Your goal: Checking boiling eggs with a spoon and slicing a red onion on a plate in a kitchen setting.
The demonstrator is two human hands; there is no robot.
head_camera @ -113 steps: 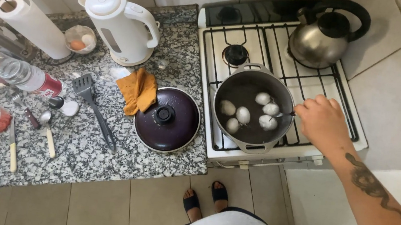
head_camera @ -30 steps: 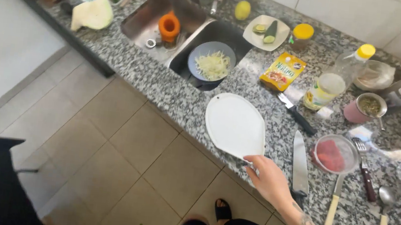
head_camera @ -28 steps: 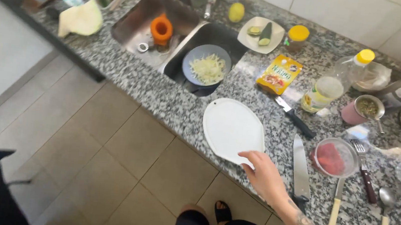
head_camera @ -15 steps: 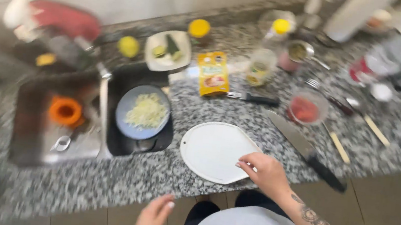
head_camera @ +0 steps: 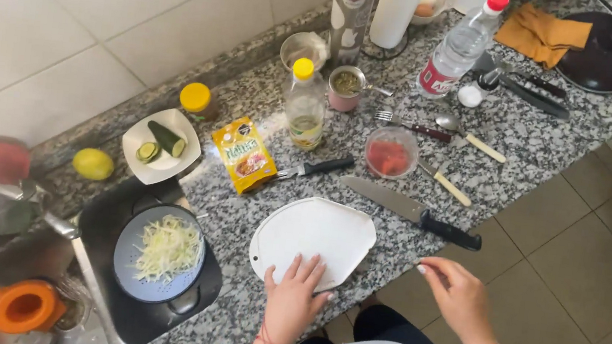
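A white cutting board point(head_camera: 314, 236) lies flat on the granite counter point(head_camera: 435, 183) near its front edge. My left hand point(head_camera: 293, 297) rests palm down on the board's near edge, fingers spread. My right hand point(head_camera: 457, 291) hovers open just off the counter's front edge, holding nothing, a little below the black-handled chef's knife point(head_camera: 410, 211) that lies to the right of the board.
Left of the board a blue colander point(head_camera: 158, 255) of shredded vegetable sits in the sink. Behind the board lie a yellow packet point(head_camera: 243, 154), a small knife point(head_camera: 314, 169), an oil bottle point(head_camera: 304, 107), a bowl of red sauce point(head_camera: 390, 154) and a plate of cut zucchini point(head_camera: 160, 144).
The view swung from the stove to the sink side. My right hand has let go of the white board; my left hand now rests on its near edge.
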